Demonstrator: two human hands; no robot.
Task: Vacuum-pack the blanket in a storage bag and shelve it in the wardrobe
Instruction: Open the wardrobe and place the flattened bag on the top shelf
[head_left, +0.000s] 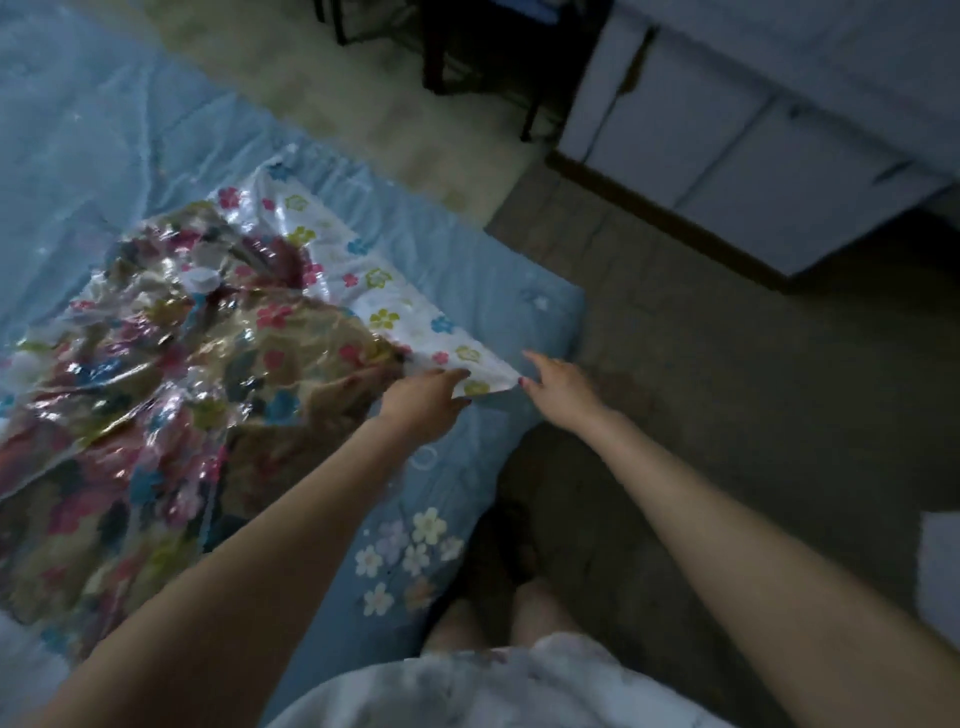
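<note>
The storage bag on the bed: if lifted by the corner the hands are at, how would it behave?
The storage bag looks crinkled and glossy, so it is probably slippery and floppy. Its empty printed edge by the left hand and right hand would likely bend first, while the blanket bulk lags and sags.

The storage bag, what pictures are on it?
Small flowers, pink, blue and yellow-green, on the clear storage bag; only the head view shows it.

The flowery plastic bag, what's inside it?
Inside the storage bag lies a folded blanket with colourful patches, seen through clear plastic. The white end near the left hand looks empty. The blanket's underside and inner folds are hidden.
</note>
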